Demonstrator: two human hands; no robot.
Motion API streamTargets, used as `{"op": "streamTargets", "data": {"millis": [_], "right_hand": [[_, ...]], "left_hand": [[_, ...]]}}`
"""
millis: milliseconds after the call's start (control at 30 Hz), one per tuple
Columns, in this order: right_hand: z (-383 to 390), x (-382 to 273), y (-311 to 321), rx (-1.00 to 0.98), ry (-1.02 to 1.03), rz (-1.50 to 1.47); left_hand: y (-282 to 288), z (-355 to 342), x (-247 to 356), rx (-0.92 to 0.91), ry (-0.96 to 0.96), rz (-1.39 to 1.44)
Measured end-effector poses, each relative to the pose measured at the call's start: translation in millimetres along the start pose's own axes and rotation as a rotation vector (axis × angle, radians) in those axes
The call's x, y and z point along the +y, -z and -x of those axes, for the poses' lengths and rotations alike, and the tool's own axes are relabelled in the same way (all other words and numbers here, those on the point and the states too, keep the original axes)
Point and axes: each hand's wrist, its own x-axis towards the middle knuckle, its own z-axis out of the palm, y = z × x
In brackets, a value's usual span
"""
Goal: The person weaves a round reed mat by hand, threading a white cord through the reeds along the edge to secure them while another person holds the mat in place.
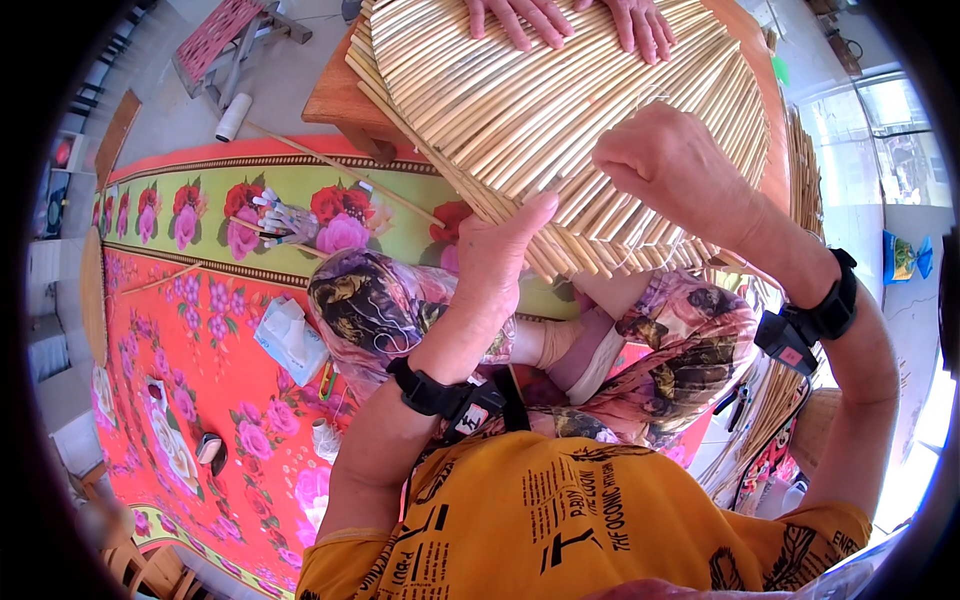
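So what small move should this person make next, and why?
Probably steady the stalk mat with the left hand before moving the right hand: the left is at its near edge, the right curls above it, and another person's hands rest on its far side.

The stalk mat (480, 110) lies on the table (343, 92)
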Motion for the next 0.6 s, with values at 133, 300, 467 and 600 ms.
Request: {"op": "streamTargets", "data": {"millis": [133, 300, 467, 600], "right_hand": [[-1.6, 0.6, 0.8, -0.016, 0.011, 0.002], [-3.5, 0.2, 2.1, -0.051, 0.012, -0.010], [-15.4, -3.0, 9.2, -0.157, 0.052, 0.038], [-23.3, -7.6, 15.7, -0.256, 0.034, 0.066]], "left_hand": [[-0.6, 0.4, 0.2, 0.017, 0.004, -0.018], [-1.0, 0.4, 0.4, 0.015, -0.002, -0.012], [1.7, 0.0, 0.7, 0.005, 0.077, 0.016], [-0.4, 1.7, 3.2, 0.002, 0.124, 0.007]]}}
